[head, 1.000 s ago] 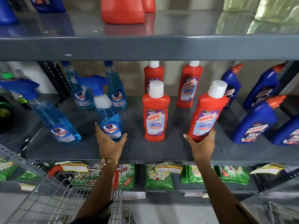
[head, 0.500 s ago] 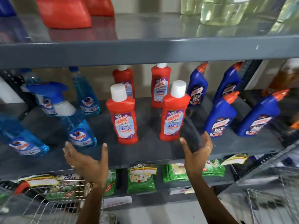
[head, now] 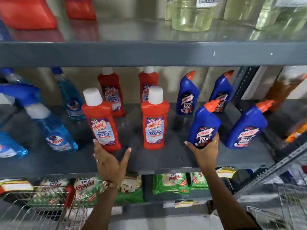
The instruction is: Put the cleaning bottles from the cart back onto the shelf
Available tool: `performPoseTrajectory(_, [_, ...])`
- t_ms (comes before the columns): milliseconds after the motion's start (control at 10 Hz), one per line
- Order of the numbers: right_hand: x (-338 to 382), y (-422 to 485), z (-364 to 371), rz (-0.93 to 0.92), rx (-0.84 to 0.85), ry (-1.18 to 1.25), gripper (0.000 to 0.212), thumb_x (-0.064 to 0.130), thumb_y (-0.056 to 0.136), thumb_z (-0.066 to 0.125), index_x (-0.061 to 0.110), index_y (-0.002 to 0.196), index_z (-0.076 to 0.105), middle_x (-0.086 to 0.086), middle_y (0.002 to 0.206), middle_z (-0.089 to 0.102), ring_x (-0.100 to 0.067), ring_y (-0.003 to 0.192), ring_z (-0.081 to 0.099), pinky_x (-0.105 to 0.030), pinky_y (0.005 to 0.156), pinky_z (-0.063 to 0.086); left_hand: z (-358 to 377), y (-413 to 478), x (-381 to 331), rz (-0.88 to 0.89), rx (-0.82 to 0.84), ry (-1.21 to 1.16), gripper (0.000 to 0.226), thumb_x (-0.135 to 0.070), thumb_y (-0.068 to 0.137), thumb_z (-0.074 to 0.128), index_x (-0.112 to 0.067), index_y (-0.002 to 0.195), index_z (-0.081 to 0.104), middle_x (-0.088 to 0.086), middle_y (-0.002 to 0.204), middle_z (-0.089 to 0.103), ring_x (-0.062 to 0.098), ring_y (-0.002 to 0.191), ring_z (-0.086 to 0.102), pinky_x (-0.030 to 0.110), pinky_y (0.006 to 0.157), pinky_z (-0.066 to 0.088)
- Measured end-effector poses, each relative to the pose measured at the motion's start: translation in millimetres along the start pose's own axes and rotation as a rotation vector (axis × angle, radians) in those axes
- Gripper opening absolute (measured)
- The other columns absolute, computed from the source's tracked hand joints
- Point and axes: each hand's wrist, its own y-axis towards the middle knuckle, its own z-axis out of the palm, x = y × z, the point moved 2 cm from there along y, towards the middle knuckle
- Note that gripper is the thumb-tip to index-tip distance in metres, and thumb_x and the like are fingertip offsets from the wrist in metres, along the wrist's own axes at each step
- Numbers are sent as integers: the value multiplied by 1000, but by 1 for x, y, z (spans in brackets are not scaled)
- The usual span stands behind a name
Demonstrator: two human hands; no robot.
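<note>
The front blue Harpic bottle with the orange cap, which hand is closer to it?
Right. The right hand cups the base of the front blue Harpic bottle; the left hand is off to its left, by a red Harpic bottle.

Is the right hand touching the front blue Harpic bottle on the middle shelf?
Touching. The head view shows the right hand wrapped around the base of the blue Harpic bottle, fingers against its label.

1. Grey metal shelving (head: 166, 53) fills the view, its tiers stacked one above another.
2. A perforated dark upright (head: 240, 85) stands at the right.
3. A pale beige wall (head: 129, 80) shows behind.
4. Light glints softly on the top tier.
</note>
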Motion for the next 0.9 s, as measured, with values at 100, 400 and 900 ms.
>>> performPoseTrajectory(100, [-1,-1,0,-41,-6,-25,117,37,48,92,14,142,26,-13,139,49,-29,124,51,-46,105,43,5,3,-4,-78,-11,39,117,-62,67,65,-8,147,0,24,151,27,43,134,34,57,109,34])
performPoseTrajectory(400, [-7,-1,1,-62,27,-81,119,35,58,88,8,147,14,-19,147,39,-34,130,42,-41,109,37,12,1,-1,-80,-57,136,94,-32,81,65,-3,147,4,27,145,33,45,131,38,56,108,35])
performPoseTrajectory(900, [-1,-7,-7,-15,123,-8,133,37,51,91,9,149,6,-16,153,28,-32,138,32,-45,113,32,-2,-2,-2,-54,70,74,104,-34,77,70,-7,147,-2,28,150,21,47,136,28,58,109,33])
